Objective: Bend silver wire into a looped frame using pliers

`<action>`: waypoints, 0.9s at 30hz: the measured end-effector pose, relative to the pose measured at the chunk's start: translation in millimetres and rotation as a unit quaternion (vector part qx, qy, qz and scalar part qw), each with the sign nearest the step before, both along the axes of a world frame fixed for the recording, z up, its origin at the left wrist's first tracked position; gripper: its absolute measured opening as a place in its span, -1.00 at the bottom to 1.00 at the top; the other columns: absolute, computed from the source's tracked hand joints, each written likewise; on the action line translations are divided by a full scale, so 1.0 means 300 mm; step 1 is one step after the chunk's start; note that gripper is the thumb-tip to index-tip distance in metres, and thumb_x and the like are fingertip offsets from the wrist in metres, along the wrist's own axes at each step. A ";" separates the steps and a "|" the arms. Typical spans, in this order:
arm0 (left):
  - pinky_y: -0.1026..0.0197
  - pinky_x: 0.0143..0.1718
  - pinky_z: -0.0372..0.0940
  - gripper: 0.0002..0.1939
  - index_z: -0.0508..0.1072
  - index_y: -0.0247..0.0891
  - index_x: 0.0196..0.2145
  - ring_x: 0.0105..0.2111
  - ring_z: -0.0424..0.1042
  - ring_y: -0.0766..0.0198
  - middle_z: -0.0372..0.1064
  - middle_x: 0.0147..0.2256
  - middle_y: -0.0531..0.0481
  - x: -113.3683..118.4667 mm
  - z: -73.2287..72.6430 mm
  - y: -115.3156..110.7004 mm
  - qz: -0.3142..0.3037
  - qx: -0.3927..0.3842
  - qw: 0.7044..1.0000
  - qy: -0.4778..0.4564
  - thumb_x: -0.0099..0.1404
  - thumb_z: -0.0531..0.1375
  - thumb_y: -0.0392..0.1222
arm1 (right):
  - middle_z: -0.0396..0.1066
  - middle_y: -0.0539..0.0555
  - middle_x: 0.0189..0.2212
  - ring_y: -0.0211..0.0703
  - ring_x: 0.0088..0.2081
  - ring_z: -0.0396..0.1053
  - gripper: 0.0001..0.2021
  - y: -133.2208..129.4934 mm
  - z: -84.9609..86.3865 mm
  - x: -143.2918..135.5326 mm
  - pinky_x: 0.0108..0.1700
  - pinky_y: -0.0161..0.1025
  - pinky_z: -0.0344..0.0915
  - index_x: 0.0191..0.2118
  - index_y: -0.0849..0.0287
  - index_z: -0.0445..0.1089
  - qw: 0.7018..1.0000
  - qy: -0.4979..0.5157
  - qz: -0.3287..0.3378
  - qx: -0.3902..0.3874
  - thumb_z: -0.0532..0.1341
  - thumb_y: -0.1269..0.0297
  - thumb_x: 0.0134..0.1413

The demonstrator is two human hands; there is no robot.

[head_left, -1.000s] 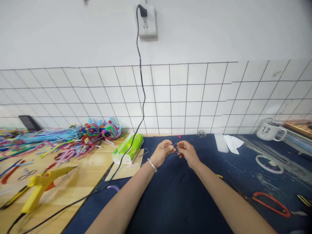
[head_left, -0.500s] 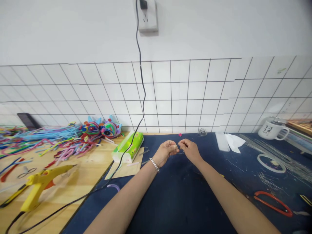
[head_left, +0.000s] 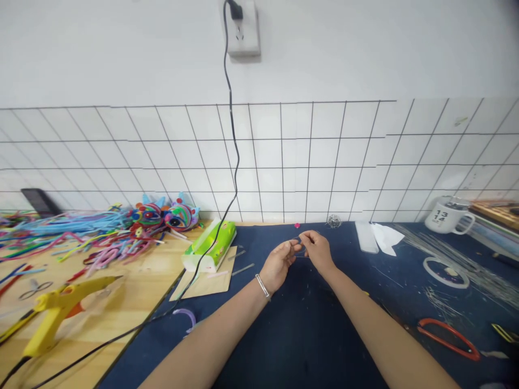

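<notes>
My left hand (head_left: 279,263), with a silver bangle at its wrist, is closed with thumb and fingers pinched together. Close beside it, my right hand (head_left: 315,250) is closed in a pinch as well. Between the fingertips of both hands runs a thin piece of wire (head_left: 300,256), fine and hard to make out. Both hands are held over the dark blue mat (head_left: 300,335). The fingers cover most of what they hold.
To the left are a tissue pack (head_left: 210,246), a yellow glue gun (head_left: 60,308), fuzzy craft stems (head_left: 73,222) and a black cord (head_left: 232,119). Rightward lie loose wires (head_left: 466,262), a white ring (head_left: 446,273), red-handled pliers or scissors (head_left: 448,339) and a mug (head_left: 446,217).
My left hand has turned slightly, its fingers bending more under the wire. Both hands remain close together, still pinching. The whole view has shifted a little.
</notes>
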State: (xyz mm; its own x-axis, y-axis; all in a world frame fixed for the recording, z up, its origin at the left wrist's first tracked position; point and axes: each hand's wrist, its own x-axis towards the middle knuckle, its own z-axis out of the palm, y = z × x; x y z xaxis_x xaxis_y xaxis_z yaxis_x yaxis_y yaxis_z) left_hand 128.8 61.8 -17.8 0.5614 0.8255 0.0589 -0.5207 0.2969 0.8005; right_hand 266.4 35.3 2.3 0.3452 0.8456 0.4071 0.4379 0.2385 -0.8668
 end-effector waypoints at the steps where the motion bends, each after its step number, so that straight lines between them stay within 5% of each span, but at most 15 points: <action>1: 0.25 -0.26 0.18 -0.71 0.39 -0.28 -0.17 -0.26 0.34 0.27 0.37 -0.27 -0.09 -0.001 -0.001 0.001 -0.003 -0.002 1.000 -0.004 0.18 0.14 -0.08 | 0.36 -0.02 -0.55 -0.33 -0.69 0.22 -0.72 0.002 -0.002 0.001 -0.61 -0.35 0.19 -0.36 0.15 0.35 1.000 0.006 0.003 0.000 0.04 0.06 0.02; 13: 0.21 -0.33 0.20 -0.77 0.40 -0.34 -0.37 -0.40 0.28 0.30 0.22 -0.46 -0.02 -0.032 0.057 -0.006 -0.108 0.011 0.994 -0.028 0.17 0.13 -0.09 | 0.35 0.00 -0.53 -0.36 -0.68 0.17 -0.69 -0.001 0.011 -0.012 -0.66 -0.38 0.13 -0.38 0.19 0.34 0.994 0.087 0.069 0.001 0.09 0.02 -0.02; 27: 0.29 -0.41 0.13 -0.72 0.30 -0.32 -0.49 -0.51 0.18 0.39 0.18 -0.51 0.04 -0.029 0.039 0.014 -0.074 0.051 0.996 -0.023 0.11 0.19 -0.02 | 0.33 0.00 -0.52 -0.39 -0.68 0.14 -0.70 -0.006 0.018 -0.016 -0.65 -0.40 0.11 -0.37 0.20 0.33 0.990 0.109 0.092 -0.003 0.10 0.04 -0.03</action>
State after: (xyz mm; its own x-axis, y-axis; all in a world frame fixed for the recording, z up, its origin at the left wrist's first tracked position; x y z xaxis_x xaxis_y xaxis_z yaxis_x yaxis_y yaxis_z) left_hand 120.1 66.0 -6.0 0.6718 0.7216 0.1673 -0.5141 0.2917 0.8066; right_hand 261.6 33.6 7.8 0.2640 0.9044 0.3352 0.1902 0.2919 -0.9374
